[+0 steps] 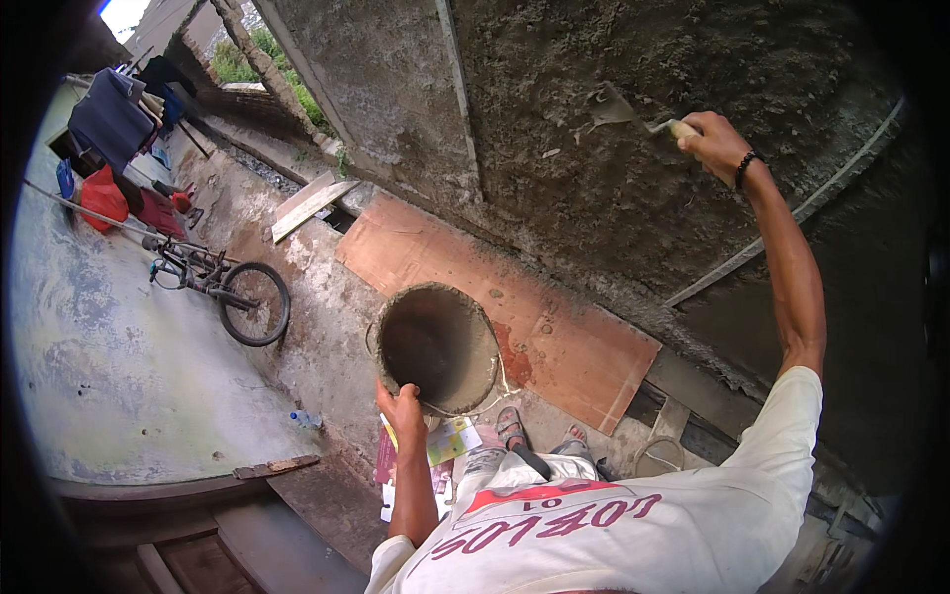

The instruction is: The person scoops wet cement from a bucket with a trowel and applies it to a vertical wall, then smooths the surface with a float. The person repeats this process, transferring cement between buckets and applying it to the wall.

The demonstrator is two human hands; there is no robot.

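My left hand [404, 408] grips the near rim of a grey, mortar-crusted bucket [435, 346]. The bucket is tilted so that its dark inside faces up; a thin wire handle hangs at its side. Stretched up and to the right, my right hand [714, 144] is closed round the pale handle of a trowel [612, 109]. The trowel's blade lies against the rough, wet-looking mortar wall [594, 198], and I cannot tell whether mortar is on it. A dark beaded bracelet circles my right wrist.
A reddish-brown board [584, 371] spattered with mortar lies along the wall's foot. Thin straight strips [792, 213] run across the wall. To the left stand a bicycle [223, 287], a red bag [103, 198] and hanging clothes [111, 119]. A plastic bottle [307, 420] lies beside the pale wall.
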